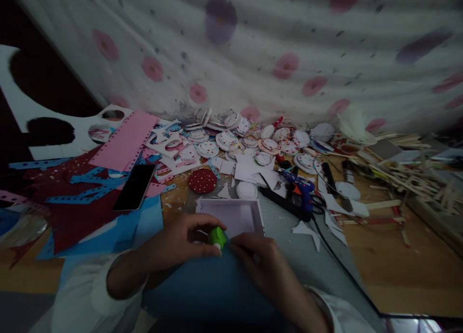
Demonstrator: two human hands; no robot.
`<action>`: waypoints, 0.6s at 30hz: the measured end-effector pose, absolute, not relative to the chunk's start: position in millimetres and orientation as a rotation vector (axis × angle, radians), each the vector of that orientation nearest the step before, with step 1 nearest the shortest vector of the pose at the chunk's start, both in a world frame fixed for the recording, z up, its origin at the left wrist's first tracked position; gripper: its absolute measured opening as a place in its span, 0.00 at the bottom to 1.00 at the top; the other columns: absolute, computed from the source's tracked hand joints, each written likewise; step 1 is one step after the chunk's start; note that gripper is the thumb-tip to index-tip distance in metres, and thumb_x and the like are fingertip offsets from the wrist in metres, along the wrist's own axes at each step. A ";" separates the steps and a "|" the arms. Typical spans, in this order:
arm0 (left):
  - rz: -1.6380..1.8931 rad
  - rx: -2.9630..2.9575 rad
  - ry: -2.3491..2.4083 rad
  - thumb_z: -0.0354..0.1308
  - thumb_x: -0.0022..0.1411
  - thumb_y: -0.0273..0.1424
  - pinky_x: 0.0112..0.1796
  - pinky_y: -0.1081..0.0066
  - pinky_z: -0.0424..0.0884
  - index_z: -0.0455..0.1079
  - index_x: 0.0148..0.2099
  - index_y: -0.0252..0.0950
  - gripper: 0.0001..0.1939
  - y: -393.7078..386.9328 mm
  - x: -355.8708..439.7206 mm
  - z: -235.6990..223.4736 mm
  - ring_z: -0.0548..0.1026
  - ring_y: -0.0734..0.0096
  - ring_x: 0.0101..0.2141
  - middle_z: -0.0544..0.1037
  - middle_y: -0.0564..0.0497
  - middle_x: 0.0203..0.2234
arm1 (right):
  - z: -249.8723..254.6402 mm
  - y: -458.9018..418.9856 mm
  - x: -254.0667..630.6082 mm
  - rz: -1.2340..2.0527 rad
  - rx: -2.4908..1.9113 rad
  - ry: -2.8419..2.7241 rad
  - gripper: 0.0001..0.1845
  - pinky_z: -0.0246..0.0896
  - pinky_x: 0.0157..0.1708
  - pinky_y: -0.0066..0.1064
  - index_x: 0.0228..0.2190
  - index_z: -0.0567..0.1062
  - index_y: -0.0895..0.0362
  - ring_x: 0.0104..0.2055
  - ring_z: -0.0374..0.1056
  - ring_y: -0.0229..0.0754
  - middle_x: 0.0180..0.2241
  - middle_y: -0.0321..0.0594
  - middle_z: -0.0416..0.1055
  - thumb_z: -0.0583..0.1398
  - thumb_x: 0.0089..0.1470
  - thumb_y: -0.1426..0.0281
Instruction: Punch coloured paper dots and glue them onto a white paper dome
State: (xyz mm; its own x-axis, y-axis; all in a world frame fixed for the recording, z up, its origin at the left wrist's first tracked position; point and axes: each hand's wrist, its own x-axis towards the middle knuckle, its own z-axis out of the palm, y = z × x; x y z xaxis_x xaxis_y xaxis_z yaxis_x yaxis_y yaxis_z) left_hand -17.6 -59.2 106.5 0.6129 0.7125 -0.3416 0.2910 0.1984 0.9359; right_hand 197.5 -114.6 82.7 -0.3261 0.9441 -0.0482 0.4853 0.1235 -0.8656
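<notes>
My left hand [171, 239] grips a small bright green object [217, 237] with a white end between thumb and fingers. Its exact kind is unclear. My right hand [265, 260] is closed in a pinch just to its right, fingertips at a thin bluish bit beside the green object. What exactly the right fingers hold is too small to make out. Right behind both hands lies a shallow white box tray [258, 210], its near part hidden by them. Beyond it are a white round disc [247, 190] and a dark red dotted disc [202, 180].
A glue gun [302, 195] lies to the right, its black cord [338, 260] running toward the front edge. On the left, a phone [135, 187] rests on coloured paper scraps. Dotted paper discs [227, 139] pile up at the back; wooden sticks [430, 178] lie right.
</notes>
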 end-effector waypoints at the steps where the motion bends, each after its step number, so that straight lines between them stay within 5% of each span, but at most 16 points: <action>1: 0.359 1.421 0.922 0.67 0.55 0.36 0.47 0.64 0.72 0.72 0.52 0.41 0.21 -58.0 -17.1 106.5 0.77 0.62 0.45 0.79 0.50 0.45 | 82.8 -113.4 197.7 1.118 -1.373 -1.874 0.12 0.58 0.29 0.26 0.30 0.78 0.57 0.29 0.70 0.37 0.26 0.37 0.76 0.54 0.60 0.73; 7: 0.344 1.428 0.913 0.67 0.55 0.37 0.50 0.60 0.70 0.70 0.52 0.38 0.23 -42.9 -11.7 99.6 0.75 0.60 0.48 0.79 0.47 0.46 | 80.4 -100.3 201.7 1.075 -1.378 -1.846 0.11 0.58 0.29 0.26 0.30 0.78 0.57 0.29 0.69 0.37 0.26 0.37 0.76 0.56 0.59 0.74; 18: 0.169 1.458 0.853 0.64 0.57 0.39 0.40 0.68 0.69 0.71 0.44 0.34 0.16 -19.3 -5.9 91.0 0.74 0.66 0.39 0.77 0.51 0.36 | 64.0 -88.7 205.8 1.174 -1.352 -1.827 0.12 0.56 0.27 0.25 0.28 0.77 0.58 0.27 0.67 0.36 0.25 0.36 0.74 0.56 0.60 0.72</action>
